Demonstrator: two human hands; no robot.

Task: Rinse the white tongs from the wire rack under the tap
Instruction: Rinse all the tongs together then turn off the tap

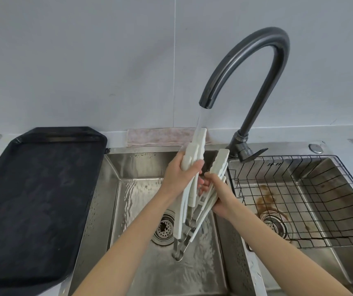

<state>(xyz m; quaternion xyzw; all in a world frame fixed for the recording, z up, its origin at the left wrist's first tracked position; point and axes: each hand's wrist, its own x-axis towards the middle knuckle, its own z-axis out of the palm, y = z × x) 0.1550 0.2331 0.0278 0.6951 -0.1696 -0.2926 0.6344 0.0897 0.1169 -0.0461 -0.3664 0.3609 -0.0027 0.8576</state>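
I hold a bundle of white tongs (194,150) upright over the left sink basin (128,184), tips up and metal hinge ends down. My left hand (180,176) grips one group of white arms, whose tips sit in the water stream. My right hand (218,195) grips the other group (220,163) just to the right. Water runs from the dark curved tap (246,58) onto the tongs. The black wire rack (299,199) sits in the right basin with nothing in it.
A black tray (34,199) lies on the counter left of the sink. A pale cloth (160,136) hangs at the wall behind the basin. The left drain strainer (164,229) is below the tongs, and the right basin bottom shows brown stains (263,199).
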